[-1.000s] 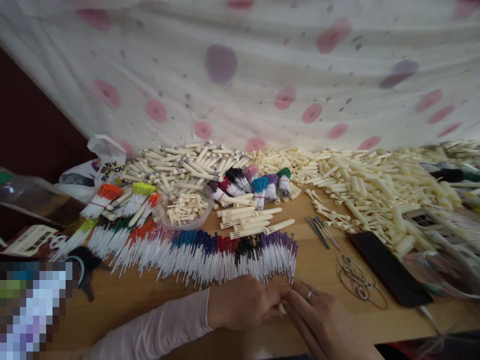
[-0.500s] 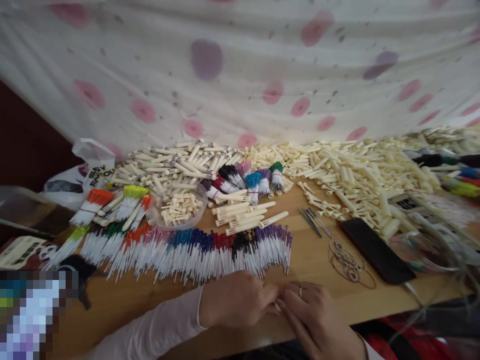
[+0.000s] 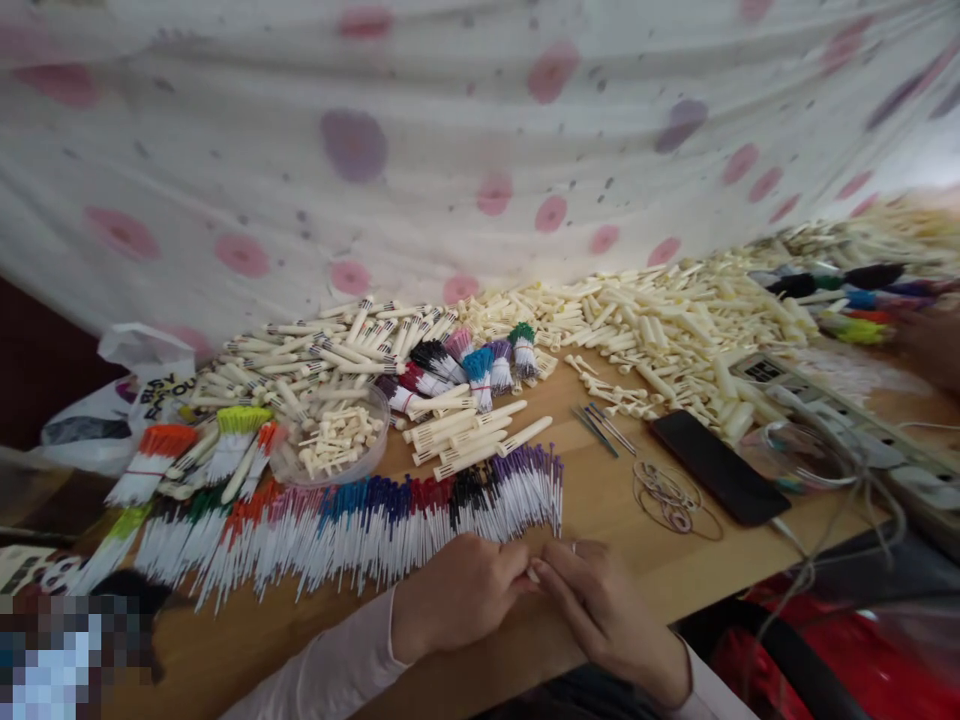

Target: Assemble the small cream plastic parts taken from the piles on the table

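My left hand [image 3: 461, 592] and my right hand [image 3: 604, 600] meet at the table's front edge, fingers closed and fingertips together. Between them shows a bit of a small pale piece [image 3: 533, 574]; the fingers hide most of it, so its kind cannot be made out. Just beyond my left hand lies a long row of thin white pen refills [image 3: 375, 540] with coloured ends, sorted by colour. Behind the row are several cream pen barrels [image 3: 469, 445] with slots. A round clear tub [image 3: 382, 425] beside them holds small cream plastic parts [image 3: 341, 440].
Banded refill bundles [image 3: 480, 375] and heaps of cream pen parts [image 3: 637, 315] line the curtain [image 3: 450, 120]. To the right lie tweezers [image 3: 600, 435], rubber bands [image 3: 671, 495], a phone [image 3: 716, 465] and a power strip [image 3: 855, 420] with cables. Another person's hand [image 3: 930, 340] is at the right edge.
The camera view has turned to the right, so the table's things appear shifted left. Another person's hand has come into sight at the right. My hands stay together at the fingertips.
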Available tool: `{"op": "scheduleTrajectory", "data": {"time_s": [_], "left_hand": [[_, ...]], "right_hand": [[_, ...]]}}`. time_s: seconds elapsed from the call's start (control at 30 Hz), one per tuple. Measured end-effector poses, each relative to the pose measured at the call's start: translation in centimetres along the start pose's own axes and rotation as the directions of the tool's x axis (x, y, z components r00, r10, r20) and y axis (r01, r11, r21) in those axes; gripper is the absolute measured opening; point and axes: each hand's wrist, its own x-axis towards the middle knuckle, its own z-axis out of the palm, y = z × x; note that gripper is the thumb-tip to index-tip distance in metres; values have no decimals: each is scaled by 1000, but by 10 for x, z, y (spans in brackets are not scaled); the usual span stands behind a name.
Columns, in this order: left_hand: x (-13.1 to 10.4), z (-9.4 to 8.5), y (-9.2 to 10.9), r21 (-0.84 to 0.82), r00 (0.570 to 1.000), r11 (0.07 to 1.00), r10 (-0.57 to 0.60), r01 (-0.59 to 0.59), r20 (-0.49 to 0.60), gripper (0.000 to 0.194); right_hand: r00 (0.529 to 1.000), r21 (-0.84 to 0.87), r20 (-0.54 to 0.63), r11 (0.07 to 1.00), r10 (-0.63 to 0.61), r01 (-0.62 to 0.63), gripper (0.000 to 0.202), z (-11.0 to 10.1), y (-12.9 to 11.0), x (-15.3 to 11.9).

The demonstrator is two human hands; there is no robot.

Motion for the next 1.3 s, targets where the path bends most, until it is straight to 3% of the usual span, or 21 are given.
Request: {"op": "scheduleTrajectory", "data": {"time_s": [0.1, 0.17, 0.2, 0.27, 0.33, 0.4, 0.47, 0.53, 0.57, 0.6, 0.63, 0.67, 0.73, 0.77, 0.8, 0.9, 0.97, 1.13, 1.3], "left_hand": [[-7, -11, -5, -122, 998, 992, -21, 12, -67, 16], [-23, -26, -17, -173, 967, 983, -102, 62, -234, 19], [-33, -37, -26, -168, 916, 976, -190, 137, -353, 23], [-55, -63, -47, -83, 736, 923, -352, 376, -578, 29], [-73, -89, -66, 6, 605, 795, -456, 606, -652, 44], [-82, -108, -78, 84, 532, 690, -468, 719, -705, 57], [-81, -114, -80, 51, 464, 618, -531, 785, -709, 59], [-72, -107, -75, -110, 398, 646, -586, 756, -706, 53], [-65, -99, -70, -243, 392, 706, -607, 666, -691, 45], [-58, -89, -65, -388, 452, 770, -620, 506, -642, 40], [-49, -77, -59, -544, 517, 753, -653, 370, -553, 42], [-41, -64, -52, -711, 578, 654, -695, 260, -428, 48], [-24, -39, -37, -933, 768, 307, -638, 190, -54, 54], [-16, -28, -29, -972, 826, 130, -556, 197, 94, 53], [-9, -18, -23, -976, 858, -16, -474, 216, 198, 52], [7, 7, -10, -885, 898, -314, -166, 344, 408, 34], [13, 20, -7, -839, 895, -377, -51, 393, 442, 26], [13, 36, -7, -886, 961, -408, -67, 218, 267, 32], [12, 29, -17, -891, 976, -441, -120, 110, 180, 35]], "right_hand": [[999, 145, 33, 989, 12, -17, 52, -13, 2, 5], [998, 153, 34, 986, 62, -66, 55, -22, 7, 5], [995, 139, 30, 986, 92, -96, 55, -25, 11, 4], [989, 100, 12, 984, 146, -147, 56, -31, 19, 1], [981, 57, -14, 980, 193, -192, 55, -37, 29, -2], [972, 6, -47, 973, 231, -231, 54, -43, 39, -4], [961, -74, -79, 960, 264, -269, 50, -51, 49, -3], [945, -209, -110, 923, 307, -324, 42, -59, 61, 4], [935, -277, -125, 894, 331, -353, 37, -63, 68, 9], [925, -336, -141, 862, 353, -380, 32, -67, 76, 15], [916, -377, -158, 835, 369, -401, 26, -70, 86, 21], [908, -404, -176, 814, 379, -418, 22, -73, 96, 28], [901, -443, -203, 785, 382, -433, 22, -77, 117, 43], [901, -466, -208, 771, 381, -434, 23, -78, 127, 50], [903, -489, -206, 759, 378, -429, 23, -78, 136, 56], [916, -539, -177, 743, 359, -396, 15, -77, 157, 71], [927, -552, -164, 747, 338, -370, 15, -77, 164, 76], [944, -511, -210, 794, 256, -329, 11, -83, 156, 81], [939, -357, -278, 886, 202, -297, 16, -82, 100, 63]]}}
